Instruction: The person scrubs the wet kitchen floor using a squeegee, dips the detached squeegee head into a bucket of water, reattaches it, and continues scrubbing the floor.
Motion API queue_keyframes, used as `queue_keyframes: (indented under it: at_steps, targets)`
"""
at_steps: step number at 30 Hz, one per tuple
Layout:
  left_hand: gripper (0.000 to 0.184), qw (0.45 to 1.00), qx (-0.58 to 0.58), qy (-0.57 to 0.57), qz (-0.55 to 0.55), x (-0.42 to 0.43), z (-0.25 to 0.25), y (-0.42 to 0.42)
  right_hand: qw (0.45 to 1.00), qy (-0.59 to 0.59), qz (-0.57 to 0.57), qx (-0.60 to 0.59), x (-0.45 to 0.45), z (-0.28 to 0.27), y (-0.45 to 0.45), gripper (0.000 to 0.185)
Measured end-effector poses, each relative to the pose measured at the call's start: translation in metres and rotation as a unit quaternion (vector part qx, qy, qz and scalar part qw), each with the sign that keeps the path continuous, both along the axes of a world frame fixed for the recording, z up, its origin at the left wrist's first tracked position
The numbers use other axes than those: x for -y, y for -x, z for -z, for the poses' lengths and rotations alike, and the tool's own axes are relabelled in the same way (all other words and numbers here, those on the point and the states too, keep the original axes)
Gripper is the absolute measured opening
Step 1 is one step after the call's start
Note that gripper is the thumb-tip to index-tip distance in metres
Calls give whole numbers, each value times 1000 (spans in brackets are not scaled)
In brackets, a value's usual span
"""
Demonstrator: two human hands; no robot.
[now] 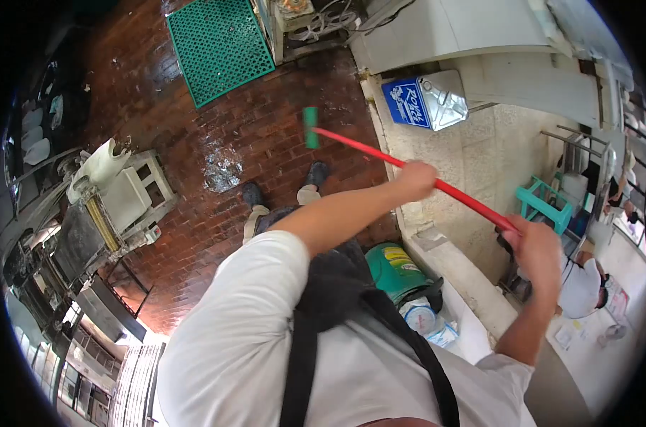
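Note:
A red-handled floor brush (369,149) slants across the view, its green crosswise head (310,128) at or just above the brown brick floor (266,135). Bristles cannot be made out. My left hand (415,181) is closed around the middle of the red handle. Higher up, near the handle's end, my right hand (535,245) grips it too, slightly blurred. The head lies past my dark shoes (317,173), and the floor beside them has a wet, shiny patch (222,169).
A green perforated mat (220,46) lies at the far side. On the right, a low ledge (472,153) bears a blue and silver tin (426,101). A green bin (394,274) stands close by me, a roller machine (99,206) to the left. Another person (583,288) is at far right.

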State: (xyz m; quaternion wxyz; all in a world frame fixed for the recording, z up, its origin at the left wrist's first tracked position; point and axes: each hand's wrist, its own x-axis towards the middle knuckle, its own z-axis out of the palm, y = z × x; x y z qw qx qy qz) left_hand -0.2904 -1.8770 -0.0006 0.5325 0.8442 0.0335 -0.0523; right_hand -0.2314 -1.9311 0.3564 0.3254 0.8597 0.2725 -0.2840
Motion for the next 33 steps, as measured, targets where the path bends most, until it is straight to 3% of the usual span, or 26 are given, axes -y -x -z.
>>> queue_keyframes:
  at_steps: [2, 5, 8, 11, 13, 14, 15, 16, 17, 18, 19, 21, 22, 23, 24, 25, 26, 28, 29, 30, 33]
  targets:
    - [10, 997, 20, 68, -7, 30, -5, -49, 998, 36, -51, 29, -6, 2, -19, 24]
    - [11, 996, -32, 82, -10, 26, 26, -90, 993, 43, -105, 44, -27, 20, -43, 21]
    - [12, 998, -48, 40, -4, -7, 13, -88, 990, 11, -134, 33, -35, 28, -60, 21]
    - [14, 995, -85, -59, 8, -42, 31, -57, 993, -32, -115, -13, -34, 43, -64, 25]
    - [20, 988, -91, -124, -4, -86, 76, 4, 989, -60, -42, -128, -26, 109, -55, 27]
    - [23, 982, -21, -185, -24, -109, 122, 51, 974, -115, -43, -189, -10, 178, -37, 30]
    - [23, 970, 33, -239, -15, -145, 132, 103, 923, -320, -54, -209, -16, 228, 6, 24]
    - [26, 934, -216, -281, -39, -171, 156, 138, 914, -334, -63, -221, -29, 286, 46, 29]
    - [17, 918, -240, -312, -45, -208, 222, 200, 929, -257, -10, -265, -64, 310, 79, 39]
    - [17, 888, -316, -331, -50, -235, 186, 222, 918, -262, 20, -297, -90, 325, 106, 45]
    - [17, 890, -274, -360, -60, -244, 177, 230, 912, -288, -3, -292, -93, 328, 103, 44]
    - [19, 889, -190, -411, -74, -251, 162, 241, 897, -337, -42, -283, -101, 316, 97, 41]
    - [19, 913, -214, -339, -71, -234, 153, 221, 916, -285, -26, -282, -94, 277, 62, 31]
    - [20, 932, -233, -267, -75, -204, 140, 177, 896, -372, -70, -230, -59, 267, 37, 22]
    - [22, 956, -173, -221, -90, -173, 101, 134, 894, -377, -60, -233, -27, 241, 0, 32]
    - [22, 965, -154, -179, -111, -142, 56, 87, 930, -287, 28, -229, -11, 181, -34, 33]
    - [23, 983, -59, -141, -99, -113, 38, 48, 948, -268, -84, -149, 14, 136, -62, 34]
    - [18, 991, -82, -98, -48, -63, 7, -35, 987, -146, -44, -51, 10, 37, -88, 34]
    - [16, 996, -13, -79, -40, -57, -18, -70, 991, -120, -51, -10, -5, 10, -95, 33]
    - [16, 999, 8, -39, -32, -46, -8, -108, 994, -93, -57, 31, -15, -2, -98, 31]
    - [20, 998, -5, 16, -54, -73, 30, -162, 981, -53, -180, 54, -66, 32, -117, 28]
